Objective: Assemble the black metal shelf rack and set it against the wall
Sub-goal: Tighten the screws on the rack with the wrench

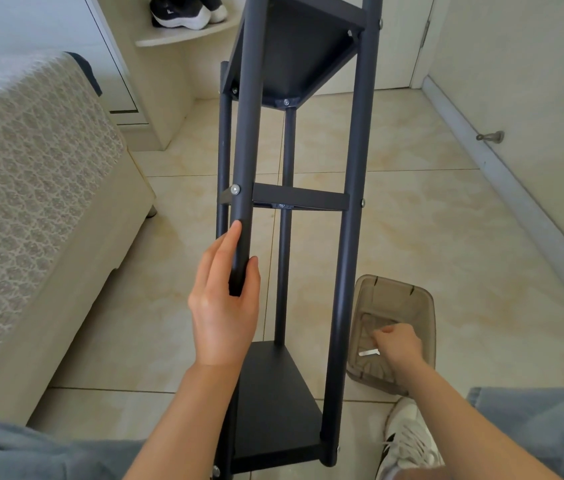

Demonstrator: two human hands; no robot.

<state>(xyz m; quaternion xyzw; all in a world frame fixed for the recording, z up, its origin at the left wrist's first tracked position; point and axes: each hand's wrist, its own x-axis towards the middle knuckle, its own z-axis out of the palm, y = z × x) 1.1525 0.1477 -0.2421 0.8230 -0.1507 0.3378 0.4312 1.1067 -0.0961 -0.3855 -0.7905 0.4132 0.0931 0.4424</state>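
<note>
Head view puts the black metal shelf rack [353, 168] through the middle of our sight. It runs tilted from a shelf panel at 6 o'clock, between our knees, past a middle tier to a third panel up at 12 o'clock.

Our left hand [225, 306] grasps the free end of the front post [244, 150], thumb and fingers wrapped round it, just below a seated screw [235, 189]. Our right hand [398, 344] reaches at 4 o'clock into a clear plastic bin [426, 296] on the tiled floor [446, 220]. Its fingers are curled at a small white piece [368, 352]. We cannot tell whether they grip it.

We judge assembly nearly done: three tiers are bolted between the posts, and screw heads show at most joints. What seems left is any last fastening, then standing the rack up and setting it against the wall [516, 81] at 2 o'clock. A bed [31, 168] lies at 9 o'clock.
</note>
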